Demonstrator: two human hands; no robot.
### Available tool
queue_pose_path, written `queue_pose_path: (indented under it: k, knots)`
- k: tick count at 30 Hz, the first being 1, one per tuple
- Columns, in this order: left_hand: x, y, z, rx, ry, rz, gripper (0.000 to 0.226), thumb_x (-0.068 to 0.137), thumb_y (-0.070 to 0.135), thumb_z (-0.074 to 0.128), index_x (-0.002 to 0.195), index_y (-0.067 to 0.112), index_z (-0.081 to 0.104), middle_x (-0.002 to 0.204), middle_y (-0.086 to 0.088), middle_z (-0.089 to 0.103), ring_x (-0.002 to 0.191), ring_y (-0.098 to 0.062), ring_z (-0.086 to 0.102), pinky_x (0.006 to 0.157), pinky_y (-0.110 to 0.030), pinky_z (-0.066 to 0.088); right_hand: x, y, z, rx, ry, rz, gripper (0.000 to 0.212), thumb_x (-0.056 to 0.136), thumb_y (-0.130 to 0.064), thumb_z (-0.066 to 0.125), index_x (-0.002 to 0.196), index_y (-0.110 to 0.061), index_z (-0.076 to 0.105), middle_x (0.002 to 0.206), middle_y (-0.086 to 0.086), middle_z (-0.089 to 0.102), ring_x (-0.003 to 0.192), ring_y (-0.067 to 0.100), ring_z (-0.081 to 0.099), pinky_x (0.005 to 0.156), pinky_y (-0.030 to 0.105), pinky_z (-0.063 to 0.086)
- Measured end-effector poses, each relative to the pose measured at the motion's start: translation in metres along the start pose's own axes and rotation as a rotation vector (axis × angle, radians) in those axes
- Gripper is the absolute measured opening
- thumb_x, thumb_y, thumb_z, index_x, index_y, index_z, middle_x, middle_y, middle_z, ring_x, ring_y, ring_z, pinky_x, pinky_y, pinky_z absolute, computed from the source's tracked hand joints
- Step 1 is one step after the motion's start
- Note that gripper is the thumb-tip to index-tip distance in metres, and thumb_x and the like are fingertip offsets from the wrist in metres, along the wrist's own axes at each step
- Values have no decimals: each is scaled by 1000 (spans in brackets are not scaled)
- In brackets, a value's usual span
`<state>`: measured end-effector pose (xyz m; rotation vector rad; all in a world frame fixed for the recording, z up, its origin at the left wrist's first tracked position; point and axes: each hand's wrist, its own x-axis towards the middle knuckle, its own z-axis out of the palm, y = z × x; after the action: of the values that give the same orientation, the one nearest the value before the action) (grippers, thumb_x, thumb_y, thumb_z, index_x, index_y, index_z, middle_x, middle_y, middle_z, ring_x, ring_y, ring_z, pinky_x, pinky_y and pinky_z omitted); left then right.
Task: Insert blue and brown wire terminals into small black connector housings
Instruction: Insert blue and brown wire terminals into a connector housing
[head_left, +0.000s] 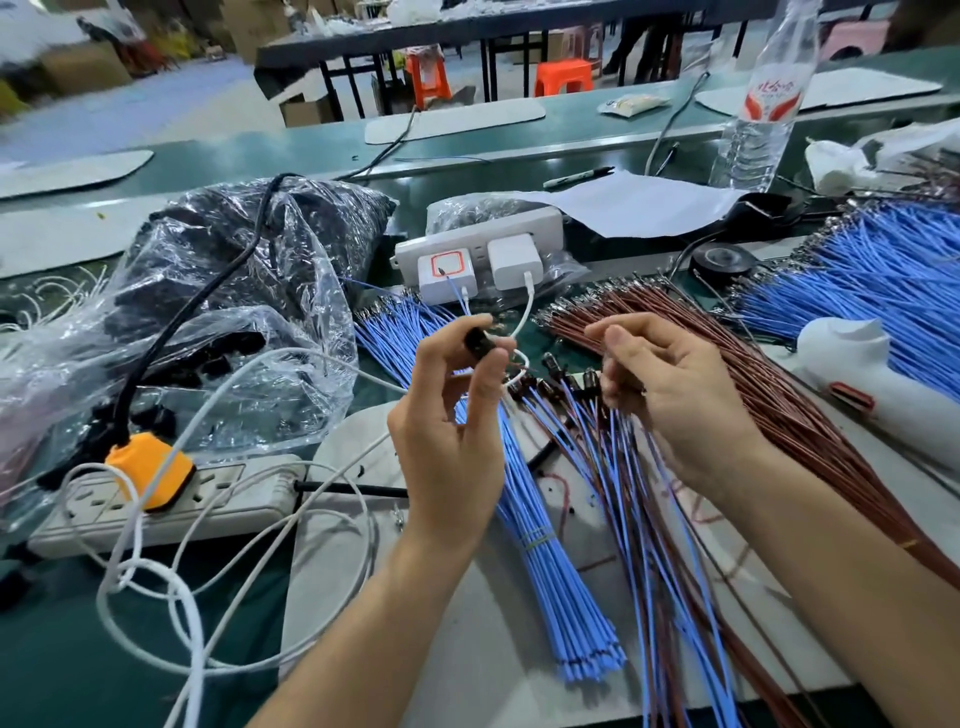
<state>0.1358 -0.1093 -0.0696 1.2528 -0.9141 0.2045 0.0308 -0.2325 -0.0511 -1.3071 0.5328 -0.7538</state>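
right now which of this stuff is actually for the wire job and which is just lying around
For the job:
- black housing, pinched in the left hand
- blue wires
- brown wires
- mixed blue-and-brown wires below the right hand

Lying about:
- water bottle
- marker
- tape roll
- chargers
- power strip
- white cables
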Motion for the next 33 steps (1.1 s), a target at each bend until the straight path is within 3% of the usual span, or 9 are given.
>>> queue_pose_path:
  k: [2,5,9,12,17,20,25,29,33]
  knots:
    - [1,0,0,25,-50,18,17,94,28,57,111,30,58,93,13,68,87,-14,69,75,-34,54,0,-2,1,31,32,-4,20,94,-4,55,86,-16,69,65,0,56,57,7,51,55,17,47]
    - [-1,1,3,104,-183,10,25,90,32,62,114,33,58,93,9,70,86,-9,69,79,-29,55,-2,-2,5,58,14,-32,22,93,-2,54,85,-16,68,63,-1,57,54,7,48,51,15,43]
    - [-5,-1,7,36,-235,-123,31,80,20,73,92,34,49,87,5,71,82,-14,70,80,-29,56,-8,-7,10,-29,-169,-161,10,89,-17,57,95,-17,64,52,-3,49,46,10,38,44,18,31]
    - [-3,-3,5,56,-197,-93,28,79,15,72,85,34,52,81,12,66,77,-4,66,77,-20,53,-14,-8,11,-186,-312,-291,16,89,-21,61,105,-20,59,53,-4,51,46,9,43,44,19,37]
    - [-3,-3,5,113,-208,-3,21,83,5,66,87,24,57,85,19,62,79,-1,65,78,-19,53,-17,-1,12,-481,-235,-422,14,91,-16,64,101,-22,58,62,12,58,53,33,50,53,50,45]
    - [-3,0,5,56,-199,-16,22,84,5,66,92,24,59,93,14,64,85,-5,66,79,-21,54,-18,-1,13,-517,-185,-518,13,89,-23,63,101,-25,58,62,7,61,53,25,56,54,47,47]
    - [-2,-4,2,140,-211,62,11,84,2,65,96,1,67,100,-1,62,93,-10,65,81,-22,54,-21,0,15,-541,-168,-567,15,89,-24,61,103,-24,58,62,6,59,53,22,54,53,43,46]
    - [-2,-1,3,103,-205,22,10,86,3,65,94,7,67,101,0,64,93,-12,65,81,-26,54,-24,-3,16,-541,-157,-633,12,90,-21,62,101,-22,57,66,6,59,54,23,56,54,42,47]
    - [0,4,3,77,-199,23,17,85,2,65,96,15,64,98,6,63,92,-8,64,81,-21,52,-29,-4,17,-474,-149,-673,10,90,-18,60,96,-20,52,71,-4,61,56,16,57,55,31,50]
